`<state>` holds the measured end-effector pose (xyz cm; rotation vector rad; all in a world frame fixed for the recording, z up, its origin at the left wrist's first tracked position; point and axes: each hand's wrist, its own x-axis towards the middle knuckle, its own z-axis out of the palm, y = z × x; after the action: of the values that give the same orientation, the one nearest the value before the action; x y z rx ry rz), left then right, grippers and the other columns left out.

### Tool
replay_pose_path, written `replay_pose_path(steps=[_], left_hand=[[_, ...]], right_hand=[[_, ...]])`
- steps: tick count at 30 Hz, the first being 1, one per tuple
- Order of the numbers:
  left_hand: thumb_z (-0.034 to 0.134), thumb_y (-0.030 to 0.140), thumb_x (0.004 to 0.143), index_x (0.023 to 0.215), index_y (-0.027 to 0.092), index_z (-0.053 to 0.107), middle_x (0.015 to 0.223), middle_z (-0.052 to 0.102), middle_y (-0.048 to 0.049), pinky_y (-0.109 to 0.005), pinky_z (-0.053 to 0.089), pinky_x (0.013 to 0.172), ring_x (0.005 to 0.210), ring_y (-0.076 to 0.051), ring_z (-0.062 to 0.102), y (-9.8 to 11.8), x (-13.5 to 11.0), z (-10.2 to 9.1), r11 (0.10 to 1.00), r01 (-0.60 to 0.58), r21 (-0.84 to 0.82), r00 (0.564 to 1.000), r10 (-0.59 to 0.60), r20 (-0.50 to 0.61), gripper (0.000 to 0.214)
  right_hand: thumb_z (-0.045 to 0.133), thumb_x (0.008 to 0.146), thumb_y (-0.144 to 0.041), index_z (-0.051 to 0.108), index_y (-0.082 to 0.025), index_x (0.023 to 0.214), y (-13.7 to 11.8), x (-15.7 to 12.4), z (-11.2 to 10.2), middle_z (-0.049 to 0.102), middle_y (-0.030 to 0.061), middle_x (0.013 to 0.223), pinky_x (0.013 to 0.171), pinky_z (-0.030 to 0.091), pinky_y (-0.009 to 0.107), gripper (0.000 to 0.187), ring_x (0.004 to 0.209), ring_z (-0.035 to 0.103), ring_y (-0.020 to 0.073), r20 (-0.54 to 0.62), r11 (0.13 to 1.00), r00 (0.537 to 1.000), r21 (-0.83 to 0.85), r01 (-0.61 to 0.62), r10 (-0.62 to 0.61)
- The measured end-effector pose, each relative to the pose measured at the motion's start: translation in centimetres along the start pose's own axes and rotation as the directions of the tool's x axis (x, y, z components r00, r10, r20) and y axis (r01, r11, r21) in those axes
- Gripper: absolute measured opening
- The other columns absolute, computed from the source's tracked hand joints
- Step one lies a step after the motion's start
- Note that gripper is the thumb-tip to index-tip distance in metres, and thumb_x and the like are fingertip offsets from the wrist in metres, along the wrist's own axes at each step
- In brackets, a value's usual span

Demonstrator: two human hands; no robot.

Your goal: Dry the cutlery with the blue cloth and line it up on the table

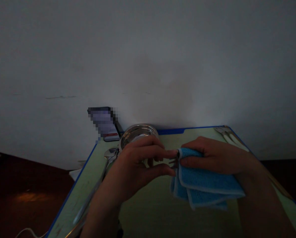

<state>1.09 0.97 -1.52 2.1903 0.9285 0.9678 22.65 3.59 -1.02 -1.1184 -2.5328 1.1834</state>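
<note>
My left hand (138, 165) is closed around a small metal utensil, apparently a fork (173, 162), whose tines show between my fingertips. My right hand (212, 157) pinches a folded blue cloth (205, 185) against that end of the fork. Both hands hover over the pale green table (153, 211). Just behind my left hand stands a shiny steel bowl (138, 133). A long spoon (108, 157) lies to the left of it, its handle running toward me.
More cutlery (228, 135) lies at the table's far right corner. A dark blurred object (103, 120) leans on the white wall behind the bowl. The table has a blue edge (71, 191); dark floor lies to the left.
</note>
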Motion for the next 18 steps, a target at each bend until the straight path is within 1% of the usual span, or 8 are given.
replay_pose_path(steps=[8,15,18], left_hand=[[0.072,0.022,0.068,0.092,0.019,0.067,0.074,0.055,0.0004,-0.021,0.044,0.058,0.066,-0.010,0.053,-0.25,0.05,0.53,1.000,-0.002,0.009,0.999,0.001,0.049,0.025],[0.071,0.023,0.069,0.095,0.021,0.066,0.073,0.055,0.0013,-0.021,0.043,0.058,0.066,-0.010,0.052,-0.21,0.07,0.61,0.999,-0.013,0.048,0.999,0.012,0.034,0.026],[0.070,0.024,0.071,0.100,0.022,0.063,0.073,0.053,0.0018,-0.021,0.044,0.058,0.065,-0.010,0.051,-0.35,0.02,0.49,0.997,-0.015,0.075,1.000,0.014,0.004,0.030]], right_hand=[[0.044,0.084,-0.046,0.062,-0.018,0.091,-0.08,-0.04,0.16,0.062,0.0019,0.075,0.057,0.039,0.024,0.034,0.068,0.057,0.0146,-0.028,0.996,1.000,-0.084,0.000,-0.002],[0.045,0.083,-0.049,0.060,-0.018,0.084,-0.07,-0.09,0.22,0.059,0.0004,0.071,0.054,0.038,0.023,0.035,0.064,0.054,0.0127,-0.060,0.999,0.998,-0.032,0.026,-0.028],[0.044,0.084,-0.045,0.060,-0.017,0.085,0.09,-0.12,0.30,0.060,0.0008,0.075,0.055,0.039,0.024,0.032,0.066,0.054,0.0125,-0.067,0.999,0.997,0.004,0.034,-0.033]])
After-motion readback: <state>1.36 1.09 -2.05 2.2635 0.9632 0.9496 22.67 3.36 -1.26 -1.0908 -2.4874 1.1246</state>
